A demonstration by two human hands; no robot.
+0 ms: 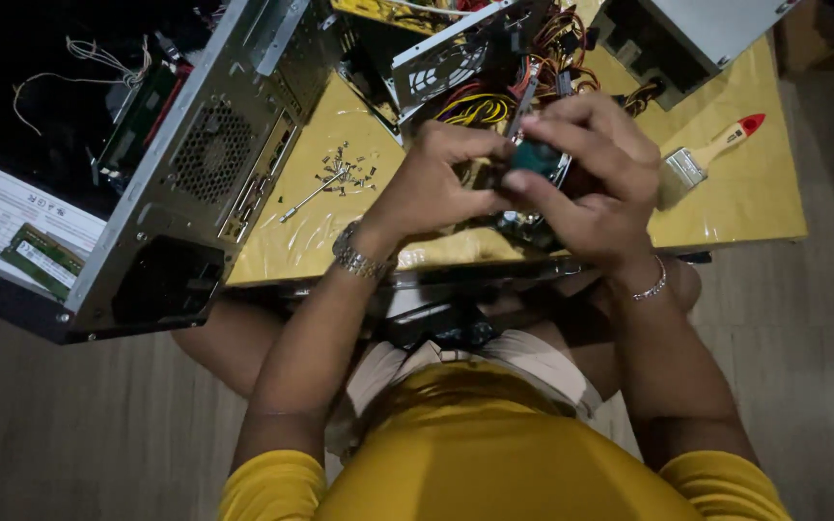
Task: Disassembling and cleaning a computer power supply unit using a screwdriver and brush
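While both hands are raised over the near edge of the low table with the yellow glossy cover, a small teal-green square part with a round silver metal rim is held between them. The left hand is closed on the left side of this part, with its fingers curled over the top, and a silver metal watch is worn on its wrist. The right hand is closed on the right side of the part, its fingers are bent over the upper edge, and a thin silver bracelet is seen on its wrist. What lies under the part cannot be told, because it is hidden by the hands.

To the left of the hands, a grey metal computer case is laid on its side, partly on the table. Between the case and the left hand, a small pile of dark screws is spread on the yellow cover, and a thin metal screwdriver is placed just beside them. Behind the hands, a bundle of red, yellow and black wires is seen. To the right, a paintbrush with a pale wooden handle and a red tip is laid on the cover, near the right hand but apart from it. At the far left, a green memory board is rested on a white sheet
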